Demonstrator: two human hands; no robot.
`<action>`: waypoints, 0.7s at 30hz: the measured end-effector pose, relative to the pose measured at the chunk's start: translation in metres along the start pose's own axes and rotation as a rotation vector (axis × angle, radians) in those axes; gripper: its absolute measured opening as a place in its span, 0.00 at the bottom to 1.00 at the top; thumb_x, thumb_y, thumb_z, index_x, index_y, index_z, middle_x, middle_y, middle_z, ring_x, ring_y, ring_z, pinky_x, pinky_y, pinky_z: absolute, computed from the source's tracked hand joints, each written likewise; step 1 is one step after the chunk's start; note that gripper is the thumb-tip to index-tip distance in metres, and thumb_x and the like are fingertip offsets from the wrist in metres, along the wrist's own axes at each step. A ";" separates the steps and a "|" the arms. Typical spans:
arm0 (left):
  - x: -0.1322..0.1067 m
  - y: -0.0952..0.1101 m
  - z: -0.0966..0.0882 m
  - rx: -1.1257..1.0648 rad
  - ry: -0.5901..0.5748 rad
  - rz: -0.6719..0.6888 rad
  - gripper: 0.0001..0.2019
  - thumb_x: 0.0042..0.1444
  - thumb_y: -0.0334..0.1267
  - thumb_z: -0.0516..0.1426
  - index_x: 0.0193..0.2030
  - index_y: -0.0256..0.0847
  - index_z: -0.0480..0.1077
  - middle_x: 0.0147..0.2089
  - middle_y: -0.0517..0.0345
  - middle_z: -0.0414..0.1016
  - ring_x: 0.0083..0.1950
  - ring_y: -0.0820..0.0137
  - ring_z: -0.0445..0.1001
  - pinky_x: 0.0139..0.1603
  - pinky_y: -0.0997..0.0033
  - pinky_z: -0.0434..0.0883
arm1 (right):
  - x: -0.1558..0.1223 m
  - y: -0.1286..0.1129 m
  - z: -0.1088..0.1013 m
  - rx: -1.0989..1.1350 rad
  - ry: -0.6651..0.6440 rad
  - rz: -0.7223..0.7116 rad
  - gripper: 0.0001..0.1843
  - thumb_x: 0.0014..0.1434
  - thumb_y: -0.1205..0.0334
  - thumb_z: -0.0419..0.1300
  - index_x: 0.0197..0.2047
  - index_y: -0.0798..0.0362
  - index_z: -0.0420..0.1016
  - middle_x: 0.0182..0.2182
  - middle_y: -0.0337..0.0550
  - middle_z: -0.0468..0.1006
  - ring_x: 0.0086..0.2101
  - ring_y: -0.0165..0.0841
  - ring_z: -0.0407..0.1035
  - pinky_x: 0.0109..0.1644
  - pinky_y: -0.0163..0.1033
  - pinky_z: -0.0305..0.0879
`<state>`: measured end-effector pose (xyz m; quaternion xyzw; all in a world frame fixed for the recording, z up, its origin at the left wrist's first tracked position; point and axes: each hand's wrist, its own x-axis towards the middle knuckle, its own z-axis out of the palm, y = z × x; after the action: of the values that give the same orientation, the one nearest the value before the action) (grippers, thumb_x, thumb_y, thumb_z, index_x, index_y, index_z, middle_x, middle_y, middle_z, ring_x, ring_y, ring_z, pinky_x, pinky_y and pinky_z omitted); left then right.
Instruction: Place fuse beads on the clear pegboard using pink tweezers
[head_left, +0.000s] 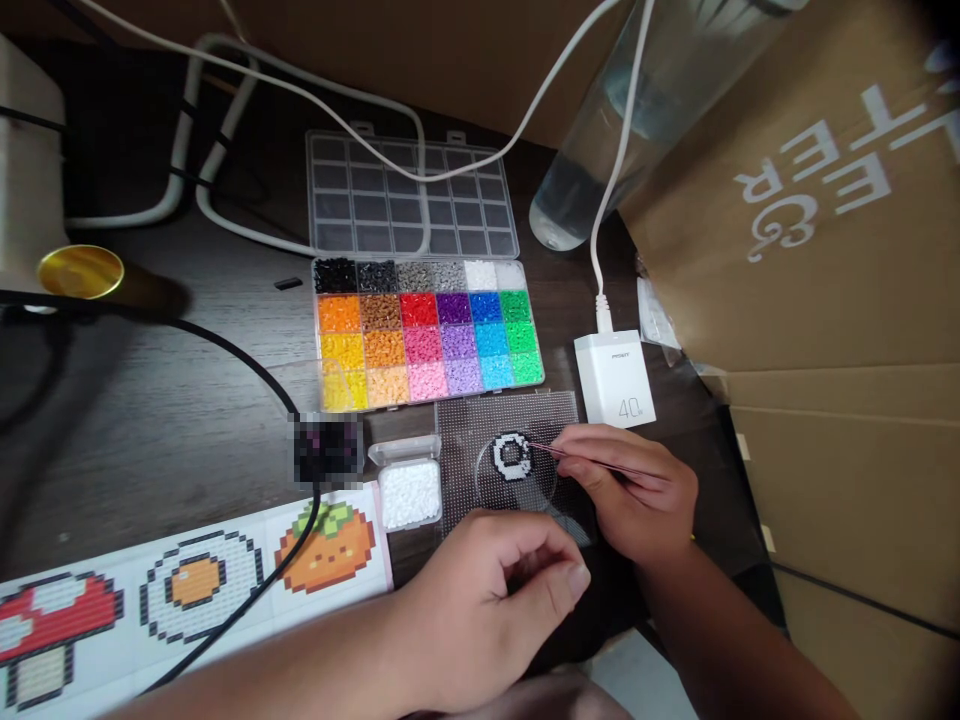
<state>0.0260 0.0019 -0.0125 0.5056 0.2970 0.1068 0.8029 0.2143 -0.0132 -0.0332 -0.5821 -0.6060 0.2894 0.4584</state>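
Observation:
My right hand (637,490) pinches a pair of thin pinkish tweezers (600,462). Their tips reach the right edge of a small ring of black and white beads (511,456). That ring sits on a clear pegboard (461,430) studded with fine pegs. Just below the pegboard's lower edge rests my left hand (502,590), loosely curled with the thumb near the fingertips and nothing visible in it. A small open-lidded box of white beads (410,495) stands left of the pegboard.
Behind lies an open bead case (427,335) with coloured compartments. A pattern sheet (255,530) is at left, crossed by a black cable (247,350). A white charger (615,378), clear bottle (600,150) and cardboard box (825,300) stand right. A white cable (360,150) hangs overhead.

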 end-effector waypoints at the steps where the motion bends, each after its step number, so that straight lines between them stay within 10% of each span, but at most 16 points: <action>1: 0.000 0.000 0.000 -0.002 0.000 0.000 0.16 0.64 0.47 0.52 0.34 0.36 0.70 0.28 0.60 0.69 0.29 0.77 0.63 0.30 0.76 0.60 | 0.000 0.000 0.000 0.000 0.001 0.001 0.12 0.56 0.73 0.65 0.38 0.47 0.84 0.36 0.41 0.85 0.35 0.33 0.80 0.40 0.36 0.78; 21: -0.001 0.000 0.000 0.004 -0.004 0.009 0.16 0.65 0.47 0.52 0.33 0.36 0.69 0.28 0.60 0.69 0.29 0.77 0.63 0.30 0.76 0.60 | 0.000 0.000 -0.001 0.021 -0.013 0.002 0.14 0.55 0.76 0.65 0.39 0.47 0.84 0.37 0.40 0.84 0.36 0.32 0.79 0.41 0.34 0.77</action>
<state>0.0252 0.0018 -0.0119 0.5087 0.2934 0.1087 0.8021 0.2149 -0.0137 -0.0329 -0.5761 -0.6053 0.3000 0.4602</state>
